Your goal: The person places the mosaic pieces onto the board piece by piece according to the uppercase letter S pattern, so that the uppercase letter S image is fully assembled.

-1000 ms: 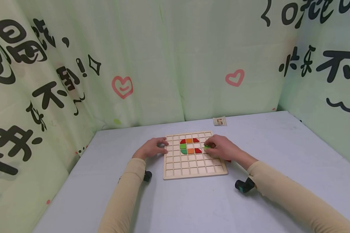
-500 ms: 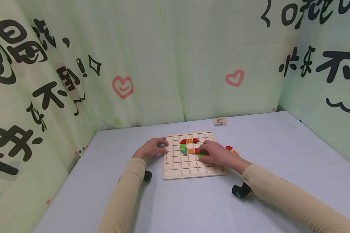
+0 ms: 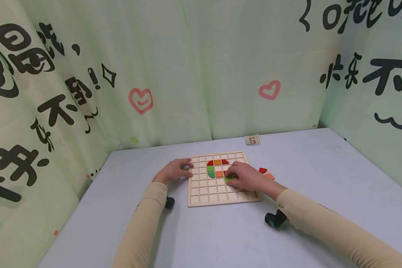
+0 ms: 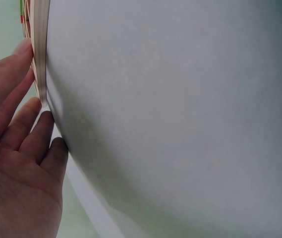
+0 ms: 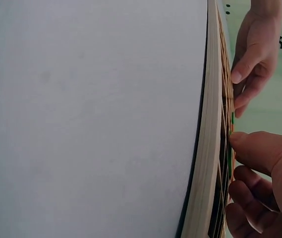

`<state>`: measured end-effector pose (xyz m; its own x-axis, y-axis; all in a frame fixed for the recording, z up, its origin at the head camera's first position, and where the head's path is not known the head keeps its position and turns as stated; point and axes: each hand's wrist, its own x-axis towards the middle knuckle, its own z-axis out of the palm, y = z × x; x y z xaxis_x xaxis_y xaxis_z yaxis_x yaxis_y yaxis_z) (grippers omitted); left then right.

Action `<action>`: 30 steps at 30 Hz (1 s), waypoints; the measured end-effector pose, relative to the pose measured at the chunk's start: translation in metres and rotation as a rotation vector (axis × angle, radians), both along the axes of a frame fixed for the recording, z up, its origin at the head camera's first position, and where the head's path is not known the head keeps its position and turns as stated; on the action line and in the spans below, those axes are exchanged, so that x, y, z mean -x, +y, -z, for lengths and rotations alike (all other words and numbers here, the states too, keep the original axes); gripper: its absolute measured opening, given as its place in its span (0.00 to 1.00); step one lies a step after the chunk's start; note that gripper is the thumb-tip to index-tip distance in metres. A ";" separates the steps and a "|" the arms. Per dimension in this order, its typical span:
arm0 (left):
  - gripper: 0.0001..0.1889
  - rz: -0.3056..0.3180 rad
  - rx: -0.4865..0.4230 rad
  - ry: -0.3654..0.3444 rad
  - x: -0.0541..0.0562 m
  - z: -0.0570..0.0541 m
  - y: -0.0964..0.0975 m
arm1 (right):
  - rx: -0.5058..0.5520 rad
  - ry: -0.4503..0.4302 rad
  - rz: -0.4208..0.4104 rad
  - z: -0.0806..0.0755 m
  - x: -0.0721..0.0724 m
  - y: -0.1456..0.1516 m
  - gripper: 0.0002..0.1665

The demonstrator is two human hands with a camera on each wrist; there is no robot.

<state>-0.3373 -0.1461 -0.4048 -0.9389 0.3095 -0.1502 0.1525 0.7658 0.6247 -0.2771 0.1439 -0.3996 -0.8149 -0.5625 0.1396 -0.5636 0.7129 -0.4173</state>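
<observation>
A wooden grid board [image 3: 206, 194] lies on the table in the head view. Red, orange and green tiles [image 3: 210, 168] sit in several of its squares around an unfilled one. My left hand [image 3: 175, 169] touches the board's left edge; the left wrist view shows the fingertips [image 4: 26, 46] against the wooden side. Over the right part of the board, my right hand [image 3: 247, 176] pinches a light green tile [image 3: 228, 180], just below the coloured group. Its fingers partly cover a red tile in that group.
Loose red [image 3: 262, 170] and orange [image 3: 270, 176] tiles lie on the table just right of the board. A small patterned card [image 3: 252, 140] is at the table's back edge. A printed curtain [image 3: 201, 74] hangs behind the table.
My right hand has moved left and toward me across the board with the green tile, uncovering the loose red and orange tiles. My left hand stays at the board's edge.
</observation>
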 end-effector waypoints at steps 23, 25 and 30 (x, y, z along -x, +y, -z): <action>0.18 -0.017 -0.006 0.002 -0.003 -0.001 0.000 | 0.049 0.003 -0.001 0.003 0.001 0.007 0.10; 0.18 -0.017 -0.006 0.001 -0.003 -0.001 0.000 | 0.058 -0.004 0.013 0.002 0.001 0.010 0.10; 0.17 -0.015 -0.004 0.001 -0.004 -0.002 0.000 | 0.065 -0.062 0.082 -0.003 0.000 0.021 0.11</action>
<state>-0.3335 -0.1464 -0.4028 -0.9437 0.2957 -0.1484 0.1413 0.7656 0.6276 -0.2773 0.1648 -0.3967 -0.8661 -0.4848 0.1214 -0.4760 0.7260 -0.4964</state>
